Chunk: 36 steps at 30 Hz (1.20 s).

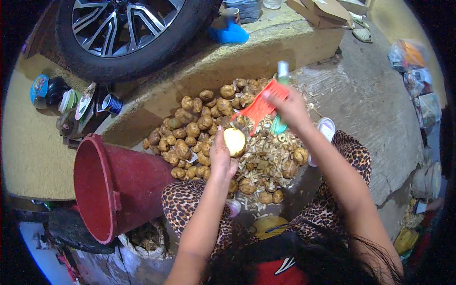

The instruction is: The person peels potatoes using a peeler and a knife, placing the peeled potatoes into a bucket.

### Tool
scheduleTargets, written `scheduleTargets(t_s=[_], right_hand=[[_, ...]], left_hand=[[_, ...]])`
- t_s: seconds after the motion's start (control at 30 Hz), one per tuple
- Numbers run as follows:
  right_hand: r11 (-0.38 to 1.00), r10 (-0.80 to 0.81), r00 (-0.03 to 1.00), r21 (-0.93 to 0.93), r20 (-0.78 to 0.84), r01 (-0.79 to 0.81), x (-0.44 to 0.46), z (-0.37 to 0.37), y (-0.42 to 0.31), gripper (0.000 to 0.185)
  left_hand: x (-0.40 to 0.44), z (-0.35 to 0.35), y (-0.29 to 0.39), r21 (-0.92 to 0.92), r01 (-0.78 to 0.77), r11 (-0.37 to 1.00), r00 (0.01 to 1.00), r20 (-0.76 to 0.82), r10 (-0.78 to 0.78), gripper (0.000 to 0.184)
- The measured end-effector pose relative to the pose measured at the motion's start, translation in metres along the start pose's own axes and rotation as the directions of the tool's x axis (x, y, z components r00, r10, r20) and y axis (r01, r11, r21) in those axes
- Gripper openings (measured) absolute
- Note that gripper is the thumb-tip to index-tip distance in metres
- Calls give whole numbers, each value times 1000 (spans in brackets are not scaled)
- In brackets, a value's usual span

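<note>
A partly peeled potato (234, 141), pale on its upper side and brown at its edge, sits in my left hand (221, 154), whose fingers are wrapped round it. Up and to the right, my right hand (288, 108) is closed on an orange peeler (262, 105), blurred by motion, its lower end a short way above the potato. Several unpeeled brown potatoes (192, 129) lie heaped behind and left of my left hand. Peelings (266, 159) cover the ground below my right hand.
A red bucket (137, 178) lies tipped at the left. Behind the heap runs a concrete step (199, 71) bearing a car wheel (123, 33) and a cardboard box (323, 14). Plastic bags (411, 54) lie at the far right.
</note>
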State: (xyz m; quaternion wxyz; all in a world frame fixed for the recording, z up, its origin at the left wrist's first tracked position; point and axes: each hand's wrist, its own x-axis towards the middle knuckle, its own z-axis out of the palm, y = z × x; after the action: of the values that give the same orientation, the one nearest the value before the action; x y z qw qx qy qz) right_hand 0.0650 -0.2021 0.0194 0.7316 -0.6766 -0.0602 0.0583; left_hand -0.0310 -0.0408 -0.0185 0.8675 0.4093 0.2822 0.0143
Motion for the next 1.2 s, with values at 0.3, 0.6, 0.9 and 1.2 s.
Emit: scheduleTargets(t_s=[0.3, 0.6, 0.9, 1.2], right_hand=[[979, 149, 989, 136, 26, -151, 13, -9, 10, 17], [988, 125, 985, 101, -116, -113, 23, -24, 17, 16], [994, 16, 987, 101, 157, -32, -36, 28, 24, 23], [991, -28, 997, 125, -73, 37, 6, -8, 17, 20]], left_hand=[[5, -1, -4, 149, -179, 972, 984, 40, 175, 30], [-8, 6, 6, 41, -40, 998, 998, 47, 38, 38], [0, 1, 1, -241, 80, 967, 997, 14, -79, 42], [-2, -1, 5, -47, 93, 995, 996, -12, -94, 30]])
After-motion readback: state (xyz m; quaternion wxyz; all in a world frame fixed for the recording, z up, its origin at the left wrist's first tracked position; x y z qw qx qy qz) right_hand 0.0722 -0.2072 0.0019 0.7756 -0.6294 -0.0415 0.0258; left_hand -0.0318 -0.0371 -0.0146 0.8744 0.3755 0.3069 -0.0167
